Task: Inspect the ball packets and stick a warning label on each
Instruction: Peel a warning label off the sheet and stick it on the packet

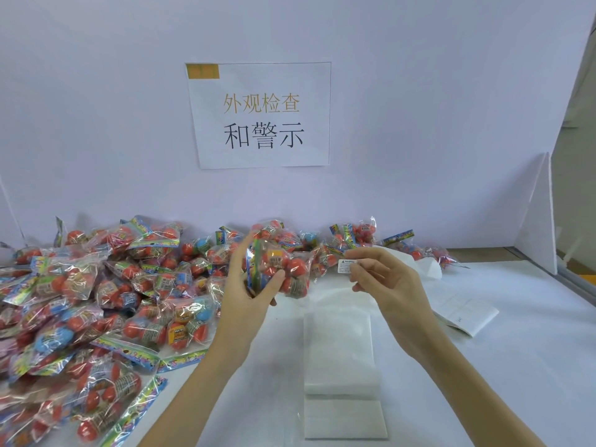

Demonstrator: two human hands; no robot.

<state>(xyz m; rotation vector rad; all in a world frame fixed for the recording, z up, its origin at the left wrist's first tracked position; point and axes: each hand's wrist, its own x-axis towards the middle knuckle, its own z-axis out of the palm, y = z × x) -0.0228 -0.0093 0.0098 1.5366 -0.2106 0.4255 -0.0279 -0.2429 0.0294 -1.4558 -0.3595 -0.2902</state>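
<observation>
Left hand (250, 285) grips a clear ball packet (280, 264) of red balls, raised at the centre of the frame above the white worktop (516, 366). Across the left of the frame lies a big heap of packets (90, 304), reaching along the back wall. On that wall, upper centre, hangs a printed paper sign (261, 114). Right hand (383, 279), just right of the held packet, pinches a small white warning label (346, 266) at its fingertips, apart from the packet.
</observation>
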